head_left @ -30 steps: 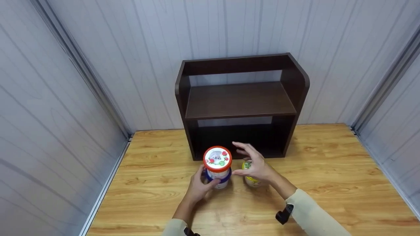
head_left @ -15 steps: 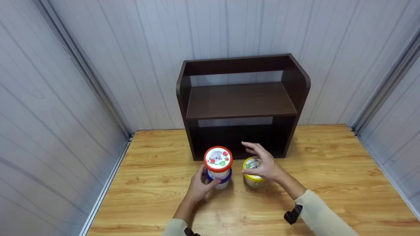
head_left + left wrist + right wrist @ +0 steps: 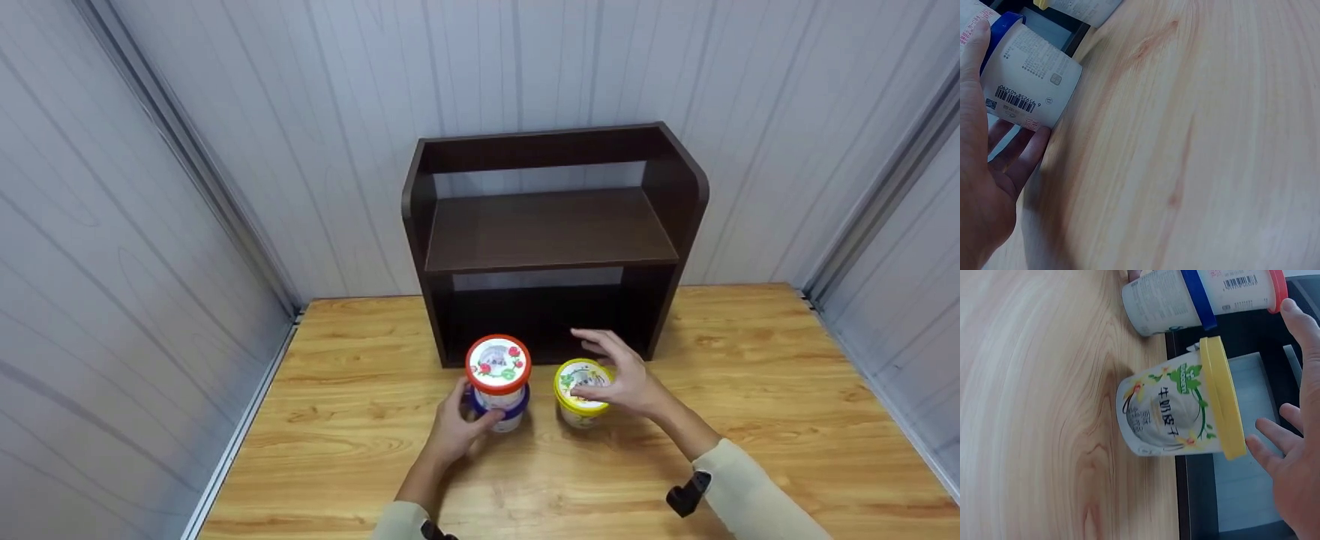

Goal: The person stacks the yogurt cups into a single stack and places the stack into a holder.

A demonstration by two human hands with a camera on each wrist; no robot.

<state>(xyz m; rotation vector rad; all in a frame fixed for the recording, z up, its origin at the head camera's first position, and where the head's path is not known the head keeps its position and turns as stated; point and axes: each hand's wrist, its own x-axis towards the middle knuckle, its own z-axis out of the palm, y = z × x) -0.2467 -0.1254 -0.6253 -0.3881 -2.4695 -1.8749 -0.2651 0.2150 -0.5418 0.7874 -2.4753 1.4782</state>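
In the head view, a red-lidded tub (image 3: 497,364) stands on a blue-lidded tub (image 3: 508,424). My left hand (image 3: 455,429) holds this stack from the left. Its thumb (image 3: 976,48) lies across the tubs near the blue lid in the left wrist view, while the other fingers reach behind the lower tub (image 3: 1027,79). A yellow-lidded tub (image 3: 578,375) stands upright just right of the stack. Over it hovers my right hand (image 3: 630,379), fingers spread and holding nothing. The right wrist view shows the yellow-lidded tub (image 3: 1171,408) beside this hand, its printed flower label visible.
A dark brown two-tier shelf (image 3: 555,229) stands right behind the tubs on the wooden table (image 3: 352,427). Pale panel walls (image 3: 337,135) enclose the back and both sides.
My right hand has moved to the right, away from the stack, uncovering more of the yellow-lidded tub. The left hand and the stack have stayed in place.
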